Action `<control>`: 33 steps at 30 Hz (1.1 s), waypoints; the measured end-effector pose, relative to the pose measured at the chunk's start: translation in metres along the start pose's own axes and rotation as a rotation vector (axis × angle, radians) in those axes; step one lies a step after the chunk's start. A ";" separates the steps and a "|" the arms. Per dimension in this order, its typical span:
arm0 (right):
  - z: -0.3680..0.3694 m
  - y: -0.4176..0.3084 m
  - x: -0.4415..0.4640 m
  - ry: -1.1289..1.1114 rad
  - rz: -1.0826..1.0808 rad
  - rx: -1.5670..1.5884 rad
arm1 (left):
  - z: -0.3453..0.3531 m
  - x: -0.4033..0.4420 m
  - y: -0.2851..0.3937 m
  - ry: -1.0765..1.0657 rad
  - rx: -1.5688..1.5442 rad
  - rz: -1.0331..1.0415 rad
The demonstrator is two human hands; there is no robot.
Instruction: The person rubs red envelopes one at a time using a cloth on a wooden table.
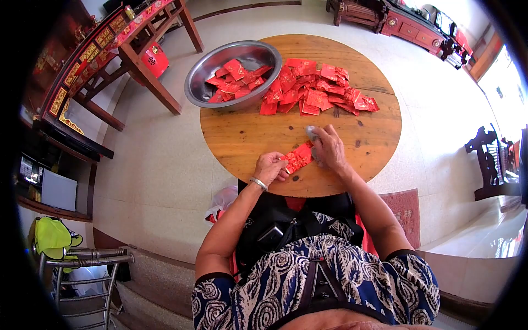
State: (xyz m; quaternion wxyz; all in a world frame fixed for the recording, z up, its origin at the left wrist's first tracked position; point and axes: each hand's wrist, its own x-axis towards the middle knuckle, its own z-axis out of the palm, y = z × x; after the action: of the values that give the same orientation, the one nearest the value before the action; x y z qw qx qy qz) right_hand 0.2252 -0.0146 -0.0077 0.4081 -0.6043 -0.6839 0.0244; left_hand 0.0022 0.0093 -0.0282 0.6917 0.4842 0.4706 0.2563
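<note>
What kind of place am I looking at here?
Probably the main room of a home. A long table with gilded panels stands at one side, a reddish cabinet with drawers lines the far wall, and red packets are heaped on a round wooden table.

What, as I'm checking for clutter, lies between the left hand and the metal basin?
Only bare wooden tabletop lies between the left hand and the metal basin; the head view shows this.
</note>
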 end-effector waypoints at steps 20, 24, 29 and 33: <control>0.027 -0.049 -0.014 -0.132 -0.123 0.115 | 0.003 -0.003 0.006 0.008 0.079 0.009; 0.030 -0.042 -0.015 -0.129 -0.083 0.079 | 0.002 -0.001 0.004 0.006 0.078 0.023; 0.037 -0.026 -0.015 -0.117 -0.123 0.037 | 0.002 -0.001 0.003 0.024 0.038 0.007; 0.034 -0.028 -0.015 -0.119 -0.140 -0.013 | 0.002 -0.001 0.002 0.016 0.004 0.007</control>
State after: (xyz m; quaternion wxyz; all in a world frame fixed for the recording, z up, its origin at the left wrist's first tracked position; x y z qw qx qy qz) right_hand 0.1822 -0.0191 -0.0233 0.3637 -0.5550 -0.7477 0.0272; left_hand 0.0040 0.0087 -0.0255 0.6860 0.4852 0.4750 0.2615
